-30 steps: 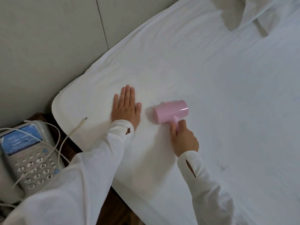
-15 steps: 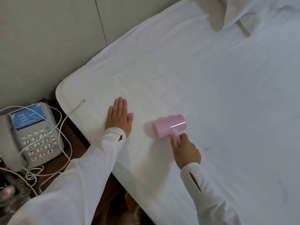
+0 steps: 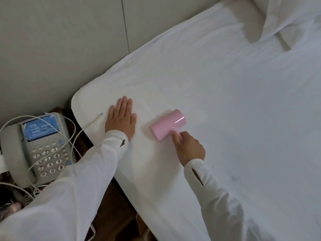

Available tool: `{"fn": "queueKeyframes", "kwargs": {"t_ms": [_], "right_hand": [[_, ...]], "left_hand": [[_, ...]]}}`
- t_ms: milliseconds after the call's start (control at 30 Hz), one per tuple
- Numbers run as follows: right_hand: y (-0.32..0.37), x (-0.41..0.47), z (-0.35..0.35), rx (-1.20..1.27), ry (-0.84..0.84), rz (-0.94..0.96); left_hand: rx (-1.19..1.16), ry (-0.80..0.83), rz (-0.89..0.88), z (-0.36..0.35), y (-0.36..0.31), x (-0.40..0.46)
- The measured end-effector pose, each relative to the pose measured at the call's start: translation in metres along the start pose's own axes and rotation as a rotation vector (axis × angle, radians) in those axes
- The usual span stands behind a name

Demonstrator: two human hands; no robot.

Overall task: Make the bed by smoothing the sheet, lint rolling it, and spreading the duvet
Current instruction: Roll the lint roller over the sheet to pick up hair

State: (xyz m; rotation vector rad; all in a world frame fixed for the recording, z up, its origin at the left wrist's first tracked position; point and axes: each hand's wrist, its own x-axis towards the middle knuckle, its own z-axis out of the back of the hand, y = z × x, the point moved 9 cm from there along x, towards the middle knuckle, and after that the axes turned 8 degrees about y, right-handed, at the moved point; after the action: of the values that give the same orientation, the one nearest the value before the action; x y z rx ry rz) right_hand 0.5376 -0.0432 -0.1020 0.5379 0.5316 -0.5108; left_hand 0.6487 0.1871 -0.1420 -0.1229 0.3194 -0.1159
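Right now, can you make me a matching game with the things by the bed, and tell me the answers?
Things:
1. lint roller
2. left hand
3. telephone
4. pillow

Where or how:
A. on the bedside table
B. lying flat on the sheet
C. pink, held by the right hand
D. at the far top corner of the bed

Pairs: 1-C, 2-B, 3-A, 4-D

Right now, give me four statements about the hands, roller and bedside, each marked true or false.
1. The left hand lies flat on the sheet. True.
2. The right hand holds a blue lint roller. False: the lint roller is pink.
3. A telephone sits on the bedside table. True.
4. The cable tip rests on the telephone. False: it lies on the sheet beside the left hand.
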Motion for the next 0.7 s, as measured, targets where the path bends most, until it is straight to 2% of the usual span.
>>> {"fn": "queueKeyframes", "kwargs": {"t_ms": [167, 500, 700], "right_hand": [[0.026, 0.026, -0.008, -0.064, -0.006, -0.010], [0.141, 0.093, -0.012, -0.240, -0.048, 0.086], [0.135, 0.089, -0.018, -0.258, -0.073, 0.085]], "left_hand": [[0.006, -0.047, 0.017, 0.002, 0.020, 0.018], [-0.027, -0.057, 0.010, -0.009, 0.022, 0.024], [-0.026, -0.068, 0.004, -0.009, 0.022, 0.025]]}}
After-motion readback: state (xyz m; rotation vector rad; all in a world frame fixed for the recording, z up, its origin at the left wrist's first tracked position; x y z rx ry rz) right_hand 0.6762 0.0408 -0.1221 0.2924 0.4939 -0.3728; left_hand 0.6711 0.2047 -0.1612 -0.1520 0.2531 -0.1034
